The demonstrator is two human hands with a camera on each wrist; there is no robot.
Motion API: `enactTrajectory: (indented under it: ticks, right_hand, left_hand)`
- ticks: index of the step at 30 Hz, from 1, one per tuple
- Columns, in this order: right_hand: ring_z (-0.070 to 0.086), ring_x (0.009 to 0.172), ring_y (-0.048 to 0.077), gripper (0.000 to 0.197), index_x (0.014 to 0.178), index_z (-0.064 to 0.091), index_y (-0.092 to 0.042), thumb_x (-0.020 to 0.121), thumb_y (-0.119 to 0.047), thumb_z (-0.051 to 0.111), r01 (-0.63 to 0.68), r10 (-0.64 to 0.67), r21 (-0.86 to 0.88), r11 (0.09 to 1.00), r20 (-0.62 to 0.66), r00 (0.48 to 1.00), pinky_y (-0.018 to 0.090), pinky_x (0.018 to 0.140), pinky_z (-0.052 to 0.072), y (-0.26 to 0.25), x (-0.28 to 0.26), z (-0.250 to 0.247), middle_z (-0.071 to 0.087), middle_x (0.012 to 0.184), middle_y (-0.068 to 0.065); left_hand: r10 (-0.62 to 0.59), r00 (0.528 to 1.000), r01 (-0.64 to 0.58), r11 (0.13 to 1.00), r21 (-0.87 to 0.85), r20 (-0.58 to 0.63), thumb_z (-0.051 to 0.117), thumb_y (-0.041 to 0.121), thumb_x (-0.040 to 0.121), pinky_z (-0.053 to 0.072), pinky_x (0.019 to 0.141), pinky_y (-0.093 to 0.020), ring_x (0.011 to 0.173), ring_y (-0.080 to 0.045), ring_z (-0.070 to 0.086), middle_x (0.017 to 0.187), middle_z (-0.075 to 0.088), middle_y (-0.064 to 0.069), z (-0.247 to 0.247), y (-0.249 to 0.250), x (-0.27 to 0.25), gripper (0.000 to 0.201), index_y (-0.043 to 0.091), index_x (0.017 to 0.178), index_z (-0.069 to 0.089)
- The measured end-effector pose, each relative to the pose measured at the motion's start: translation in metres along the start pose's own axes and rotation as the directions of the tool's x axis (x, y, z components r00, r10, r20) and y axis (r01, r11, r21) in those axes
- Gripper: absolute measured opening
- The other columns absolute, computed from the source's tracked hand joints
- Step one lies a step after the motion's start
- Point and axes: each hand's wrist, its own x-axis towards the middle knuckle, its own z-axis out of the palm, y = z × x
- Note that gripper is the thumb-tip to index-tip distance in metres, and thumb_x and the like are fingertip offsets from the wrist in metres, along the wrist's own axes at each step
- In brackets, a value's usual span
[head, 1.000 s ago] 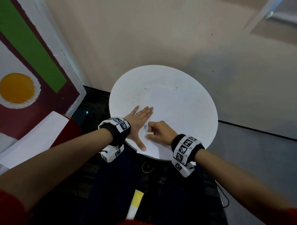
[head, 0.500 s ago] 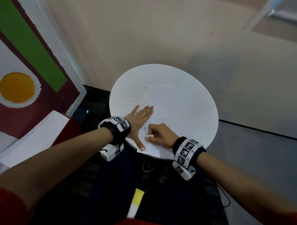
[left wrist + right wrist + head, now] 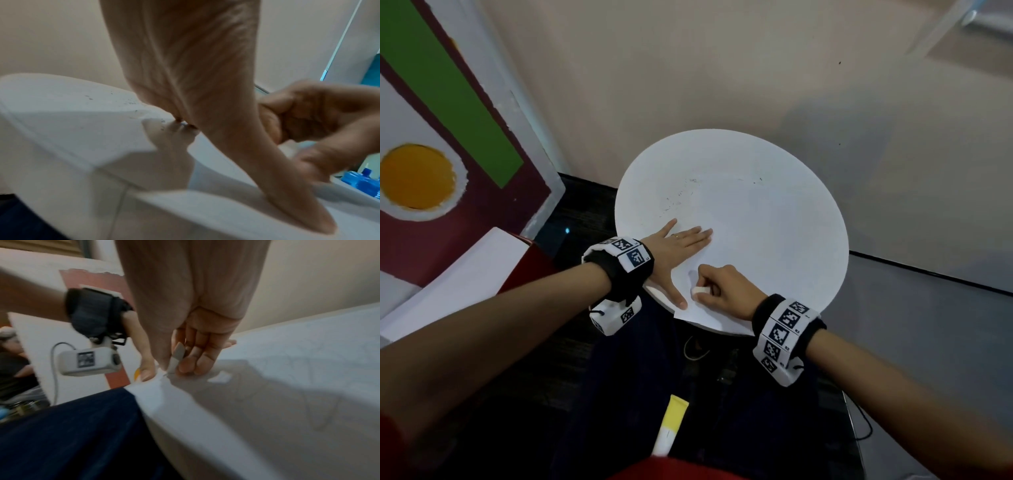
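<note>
A white sheet of paper (image 3: 743,253) lies on a round white table (image 3: 647,192), its near corner hanging over the table's front edge. My left hand (image 3: 678,250) lies flat on the paper with fingers straight and thumb spread toward me. My right hand (image 3: 722,287) is curled just right of that thumb and pinches a small white eraser (image 3: 700,291) against the paper. In the right wrist view the eraser (image 3: 176,356) stands on its end between thumb and fingers, touching the sheet (image 3: 287,369). Faint pencil lines show on the paper there.
The table stands in a corner against a beige wall (image 3: 688,68). A painted board (image 3: 448,137) with green, maroon and orange shapes leans at the left. A yellow-and-white tube (image 3: 671,425) lies on my dark-trousered lap below the table edge. Dark specks (image 3: 678,202) dot the tabletop.
My right hand with the eraser has slid slightly toward me and back along the paper, near the left thumb. The left hand has stayed flat in place.
</note>
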Motion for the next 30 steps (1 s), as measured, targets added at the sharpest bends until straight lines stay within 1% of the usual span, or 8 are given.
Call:
enactTrajectory:
  ticks: [3, 7, 11, 15, 19, 22, 26, 30]
  right_hand:
    - [0.049, 0.060, 0.014, 0.022, 0.079, 0.047, -0.019, 0.083, -0.015, 0.068, 0.027, -0.024, -0.035, 0.999, 0.087, 0.996, 0.023, 0.059, 0.038, -0.004, -0.002, -0.001, 0.055, 0.067, -0.002]
    - [0.043, 0.052, 0.005, 0.021, 0.073, 0.050, -0.014, 0.081, -0.014, 0.070, -0.037, 0.039, 0.019, 0.999, -0.105, 0.994, 0.022, 0.054, 0.034, 0.002, 0.011, -0.013, 0.048, 0.058, -0.010]
    - [0.046, 0.051, 0.003, 0.024, 0.070, 0.050, -0.018, 0.081, -0.020, 0.072, 0.047, -0.044, -0.055, 0.997, 0.060, 0.997, 0.020, 0.055, 0.035, -0.003, 0.006, -0.008, 0.049, 0.058, -0.013]
    - [0.043, 0.050, 0.004, 0.022, 0.072, 0.053, -0.015, 0.080, -0.020, 0.072, -0.044, 0.045, 0.012, 0.999, -0.074, 0.996, 0.023, 0.054, 0.036, 0.006, 0.011, -0.016, 0.050, 0.056, -0.009]
    - [0.046, 0.054, 0.005, 0.023, 0.072, 0.052, -0.016, 0.081, -0.020, 0.073, 0.036, -0.035, -0.014, 0.999, 0.072, 0.997, 0.019, 0.056, 0.036, 0.003, 0.002, -0.006, 0.058, 0.064, -0.001]
    - [0.043, 0.051, 0.005, 0.022, 0.072, 0.052, -0.014, 0.081, -0.017, 0.072, -0.036, 0.039, 0.041, 0.999, -0.073, 0.997, 0.020, 0.054, 0.035, 0.008, 0.006, -0.013, 0.052, 0.058, -0.006]
    - [0.045, 0.052, 0.004, 0.027, 0.069, 0.048, -0.018, 0.082, -0.017, 0.072, 0.038, -0.038, 0.007, 0.999, 0.073, 0.997, 0.017, 0.055, 0.034, 0.007, 0.002, -0.008, 0.055, 0.063, -0.002]
    - [0.044, 0.049, 0.003, 0.022, 0.071, 0.053, -0.013, 0.081, -0.016, 0.072, -0.026, 0.027, 0.062, 0.998, -0.026, 0.999, 0.019, 0.054, 0.035, 0.010, 0.003, -0.012, 0.050, 0.058, -0.009]
  left_hand:
    - [-0.011, 1.000, 0.010, 1.000, 0.018, 0.007, 0.061, 0.088, 0.054, -0.019, 0.114, -0.052, 0.143, -0.010, -0.027, 0.154, -0.033, 0.007, -0.001, 0.002, 0.001, 0.146, 0.017, 0.149, -0.025]
    - [-0.024, 1.000, 0.024, 1.000, -0.008, 0.009, 0.062, 0.087, 0.052, -0.018, 0.114, -0.053, 0.143, -0.010, -0.027, 0.155, -0.032, 0.007, -0.002, 0.005, -0.001, 0.148, 0.016, 0.150, -0.023]
    - [-0.021, 1.000, 0.021, 0.999, -0.025, -0.001, 0.062, 0.089, 0.049, -0.017, 0.114, -0.055, 0.142, -0.010, -0.029, 0.154, -0.034, 0.009, 0.001, 0.002, 0.000, 0.150, 0.018, 0.149, -0.026]
    - [-0.025, 1.000, 0.024, 0.999, -0.042, -0.005, 0.063, 0.087, 0.050, -0.019, 0.113, -0.055, 0.143, -0.009, -0.028, 0.155, -0.032, 0.008, 0.002, 0.003, 0.000, 0.149, 0.018, 0.150, -0.024]
    - [-0.038, 0.999, 0.038, 0.999, -0.022, -0.007, 0.064, 0.087, 0.050, -0.020, 0.112, -0.053, 0.143, -0.011, -0.028, 0.155, -0.032, 0.008, 0.001, 0.005, 0.000, 0.151, 0.017, 0.150, -0.024]
    - [-0.048, 0.999, 0.048, 0.999, -0.017, 0.006, 0.066, 0.085, 0.050, -0.019, 0.112, -0.053, 0.143, -0.011, -0.028, 0.155, -0.032, 0.007, -0.002, 0.006, 0.002, 0.152, 0.016, 0.150, -0.024]
    - [-0.054, 0.998, 0.054, 0.998, -0.009, 0.013, 0.066, 0.086, 0.048, -0.019, 0.112, -0.054, 0.143, -0.012, -0.028, 0.155, -0.033, 0.007, -0.003, 0.008, 0.000, 0.153, 0.016, 0.149, -0.025]
    - [-0.057, 0.998, 0.057, 0.998, -0.024, 0.014, 0.066, 0.086, 0.049, -0.019, 0.111, -0.054, 0.142, -0.011, -0.029, 0.155, -0.033, 0.007, -0.004, 0.007, 0.001, 0.153, 0.017, 0.149, -0.026]
